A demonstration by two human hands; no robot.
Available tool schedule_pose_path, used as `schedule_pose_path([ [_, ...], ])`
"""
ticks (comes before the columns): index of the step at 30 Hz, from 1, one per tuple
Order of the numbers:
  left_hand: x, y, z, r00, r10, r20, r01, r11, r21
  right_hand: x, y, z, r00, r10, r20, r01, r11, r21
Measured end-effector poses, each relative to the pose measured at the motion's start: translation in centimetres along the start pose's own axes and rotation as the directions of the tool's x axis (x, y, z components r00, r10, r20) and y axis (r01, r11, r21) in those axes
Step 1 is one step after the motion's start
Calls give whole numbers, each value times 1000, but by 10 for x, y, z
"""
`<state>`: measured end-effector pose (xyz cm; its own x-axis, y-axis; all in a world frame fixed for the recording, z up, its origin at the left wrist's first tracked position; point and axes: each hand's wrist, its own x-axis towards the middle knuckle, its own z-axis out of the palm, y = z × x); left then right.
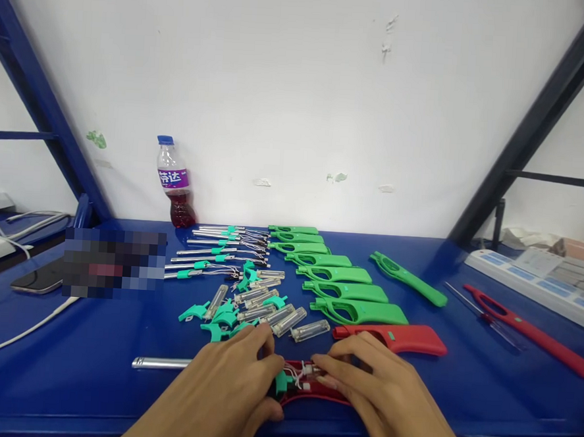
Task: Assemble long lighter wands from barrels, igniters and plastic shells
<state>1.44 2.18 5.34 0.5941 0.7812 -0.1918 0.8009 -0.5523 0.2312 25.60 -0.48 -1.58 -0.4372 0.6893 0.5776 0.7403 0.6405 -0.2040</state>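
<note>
An opened red lighter casing point(321, 390) lies near the table's front edge between my two hands. Inside it show white wires, a green trigger point(280, 382) and part of a clear fuel tank point(315, 370). A silver metal tube point(160, 363) sticks out to the left, beyond my left hand. With its fingers closed, my left hand point(236, 373) grips the casing's left end beside the trigger. Bent fingers of my right hand point(378, 382) close on the tank at the casing's right side, covering most of it.
Behind my hands lie loose clear fuel tanks point(309, 330), green triggers point(193, 311), and metal tubes with wires point(203, 263). Several green casings point(360, 312) and a red casing half point(413, 339) form a column. A screwdriver point(500, 330), bottle point(176, 191) and phone point(38, 281) stand or lie farther out.
</note>
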Motion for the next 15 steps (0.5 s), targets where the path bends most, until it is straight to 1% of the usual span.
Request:
schedule_pose_path([
  [5,-1,2,-3,1000,-4,-4,4,1000,2,0,-2,-3,1000,6,11,-6,1000,21],
  [8,-1,4,-5,1000,19,16,-19,1000,-12,-1,-1,-3,1000,8,26,-9,999,54],
  [11,0,5,-5,998,51,32,-50,998,-26,-2,-1,-3,997,34,64,-40,995,93],
  [15,0,1,0,997,76,-4,-76,996,-38,-6,0,-2,989,81,124,-98,985,142],
])
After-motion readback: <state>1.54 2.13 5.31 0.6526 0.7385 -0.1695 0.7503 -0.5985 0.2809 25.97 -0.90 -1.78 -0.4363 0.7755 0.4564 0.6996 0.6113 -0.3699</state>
